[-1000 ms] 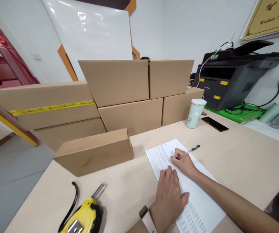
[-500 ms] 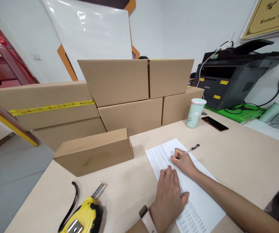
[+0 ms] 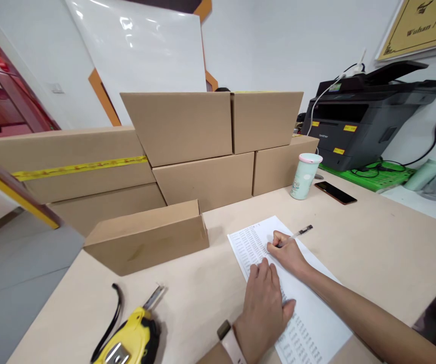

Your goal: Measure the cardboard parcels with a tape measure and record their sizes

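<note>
A printed sheet of paper (image 3: pixel 312 308) with columns of small text lies on the table. My right hand (image 3: pixel 288 255) is closed round a pen (image 3: pixel 300 232), its tip on the sheet and hidden by my fingers. Flat across the sheet's left edge rests my left hand (image 3: pixel 265 303), fingers stretched out, with a watch on the wrist. To its left, a yellow and black tape measure (image 3: pixel 134 336) shows a short end of its blade and a black strap.
A low cardboard box (image 3: pixel 149 245) stands at the table's left, before a wall of stacked cardboard boxes (image 3: pixel 203 179). A mint cup (image 3: pixel 304 178) and a phone (image 3: pixel 335 192) are at the back right. Beyond them a black printer (image 3: pixel 354 124) sits over a green crate (image 3: pixel 387 177).
</note>
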Motion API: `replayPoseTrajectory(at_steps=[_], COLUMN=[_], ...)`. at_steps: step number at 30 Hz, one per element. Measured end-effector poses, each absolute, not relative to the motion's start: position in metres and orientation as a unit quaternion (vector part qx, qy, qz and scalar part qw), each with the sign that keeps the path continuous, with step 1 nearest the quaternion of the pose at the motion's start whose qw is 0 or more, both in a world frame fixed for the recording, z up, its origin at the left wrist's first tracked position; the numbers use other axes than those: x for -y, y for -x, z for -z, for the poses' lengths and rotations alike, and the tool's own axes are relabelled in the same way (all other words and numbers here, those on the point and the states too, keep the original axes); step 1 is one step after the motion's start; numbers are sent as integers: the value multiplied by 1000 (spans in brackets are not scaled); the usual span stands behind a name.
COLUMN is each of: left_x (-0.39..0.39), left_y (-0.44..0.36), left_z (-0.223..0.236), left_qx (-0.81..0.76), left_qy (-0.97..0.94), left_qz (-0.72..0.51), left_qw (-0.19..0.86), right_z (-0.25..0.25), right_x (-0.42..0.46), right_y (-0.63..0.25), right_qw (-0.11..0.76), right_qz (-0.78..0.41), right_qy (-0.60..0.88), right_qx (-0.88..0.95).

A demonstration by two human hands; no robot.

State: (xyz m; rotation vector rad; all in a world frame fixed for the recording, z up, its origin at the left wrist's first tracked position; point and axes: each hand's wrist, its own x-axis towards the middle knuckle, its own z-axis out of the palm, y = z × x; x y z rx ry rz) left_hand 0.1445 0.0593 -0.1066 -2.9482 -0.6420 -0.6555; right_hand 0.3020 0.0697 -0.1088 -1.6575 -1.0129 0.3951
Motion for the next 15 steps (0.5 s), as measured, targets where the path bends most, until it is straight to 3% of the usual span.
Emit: replayPoseTrajectory(at_steps=[15], left_x=[-60], left_y=[-144], left_z=[108], left_qx=[211], left_qy=[955], left_qz=[208], left_qw=[27], right_z=[109], right_x=[-70], right_y=[-304], right_qw=[552], right_qz=[-168], right_qy=[705], right_qx=[411])
